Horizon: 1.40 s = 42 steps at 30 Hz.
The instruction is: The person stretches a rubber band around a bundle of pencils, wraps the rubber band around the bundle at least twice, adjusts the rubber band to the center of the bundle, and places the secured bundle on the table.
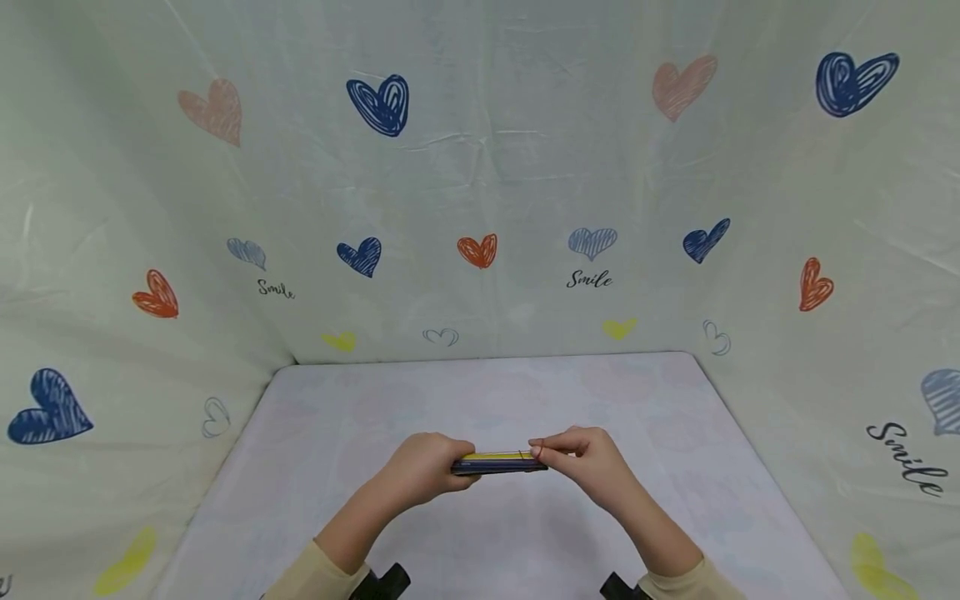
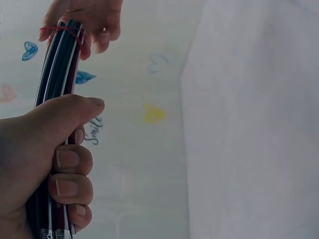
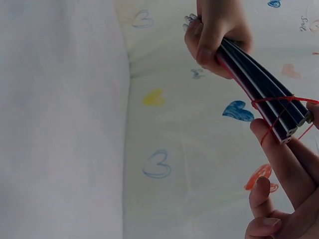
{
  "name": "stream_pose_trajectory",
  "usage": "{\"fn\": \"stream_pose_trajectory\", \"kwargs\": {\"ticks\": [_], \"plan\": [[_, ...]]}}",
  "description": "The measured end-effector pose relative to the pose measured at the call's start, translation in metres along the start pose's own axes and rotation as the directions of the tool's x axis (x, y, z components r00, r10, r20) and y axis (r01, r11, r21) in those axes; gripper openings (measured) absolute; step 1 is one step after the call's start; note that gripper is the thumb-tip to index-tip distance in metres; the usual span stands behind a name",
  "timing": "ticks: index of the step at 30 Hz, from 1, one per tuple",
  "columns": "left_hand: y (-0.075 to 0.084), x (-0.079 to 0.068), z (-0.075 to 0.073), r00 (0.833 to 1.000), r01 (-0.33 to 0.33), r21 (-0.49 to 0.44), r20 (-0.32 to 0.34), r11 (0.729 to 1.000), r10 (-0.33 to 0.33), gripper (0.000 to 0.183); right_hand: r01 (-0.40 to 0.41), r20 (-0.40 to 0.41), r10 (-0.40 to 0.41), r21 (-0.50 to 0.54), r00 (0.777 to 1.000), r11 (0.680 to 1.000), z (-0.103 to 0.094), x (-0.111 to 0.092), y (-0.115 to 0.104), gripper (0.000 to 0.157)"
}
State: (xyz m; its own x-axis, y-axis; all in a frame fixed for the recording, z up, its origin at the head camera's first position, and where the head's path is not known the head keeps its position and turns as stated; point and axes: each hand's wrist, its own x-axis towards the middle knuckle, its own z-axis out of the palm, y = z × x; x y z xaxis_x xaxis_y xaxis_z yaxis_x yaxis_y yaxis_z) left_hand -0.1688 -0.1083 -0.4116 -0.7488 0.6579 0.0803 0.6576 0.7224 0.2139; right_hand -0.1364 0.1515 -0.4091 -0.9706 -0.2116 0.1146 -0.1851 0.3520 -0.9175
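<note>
My left hand point(image 1: 427, 462) grips a bundle of pencils point(image 1: 498, 464), held level above the table. The pencils are mostly dark with pale stripes; a yellow one shows along the top in the head view. Silver metal bands point(image 2: 54, 233) ring their ends by the left palm. A thin red rubber band point(image 3: 273, 101) loops round and crosses over the flat far ends. At that end my right hand point(image 1: 588, 462) pinches the band between thumb and forefinger. The band stretches by the fingertips, with the other right fingers loosely bent in the right wrist view.
A white-covered table point(image 1: 480, 400) lies beneath both hands. Behind it and at both sides hangs a pale curtain point(image 1: 480, 183) printed with hearts and the word "Smile". Dark wrist-camera mounts point(image 1: 386, 581) show near both cuffs.
</note>
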Motion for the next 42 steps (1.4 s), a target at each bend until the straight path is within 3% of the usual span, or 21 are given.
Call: {"fn": "stream_pose_trajectory", "kwargs": {"ticks": [10, 17, 24, 33, 36, 42], "plan": [[0.004, 0.003, -0.004, 1.000, -0.007, 0.117, 0.004, 0.993, 0.007, 0.026, -0.004, 0.140, 0.004, 0.001, 0.990, 1.000, -0.001, 0.005, 0.005, 0.015], [0.008, 0.002, -0.005, 1.000, -0.023, 0.130, -0.009, 0.991, 0.024, 0.026, 0.063, 0.195, -0.090, 0.142, 0.977, 0.988, -0.001, 0.005, 0.011, 0.012], [0.008, -0.001, -0.002, 1.000, -0.025, 0.103, 0.005, 0.994, 0.024, 0.027, 0.272, 0.182, -0.315, 0.223, 0.932, 0.936, -0.002, 0.001, 0.017, 0.018], [0.010, -0.005, -0.003, 0.999, 0.011, 0.008, 0.046, 1.000, -0.011, 0.024, 0.291, 0.154, -0.336, 0.256, 0.929, 0.922, 0.004, -0.003, 0.014, 0.019], [0.013, -0.007, -0.007, 0.999, 0.002, 0.001, 0.038, 1.000, -0.002, 0.025, 0.318, 0.140, -0.363, 0.270, 0.921, 0.909, 0.004, -0.003, 0.012, 0.018], [0.018, -0.007, -0.012, 1.000, 0.011, 0.001, 0.014, 1.000, -0.011, 0.026, 0.340, 0.073, -0.367, 0.250, 0.927, 0.907, 0.005, -0.001, 0.011, 0.016]]}}
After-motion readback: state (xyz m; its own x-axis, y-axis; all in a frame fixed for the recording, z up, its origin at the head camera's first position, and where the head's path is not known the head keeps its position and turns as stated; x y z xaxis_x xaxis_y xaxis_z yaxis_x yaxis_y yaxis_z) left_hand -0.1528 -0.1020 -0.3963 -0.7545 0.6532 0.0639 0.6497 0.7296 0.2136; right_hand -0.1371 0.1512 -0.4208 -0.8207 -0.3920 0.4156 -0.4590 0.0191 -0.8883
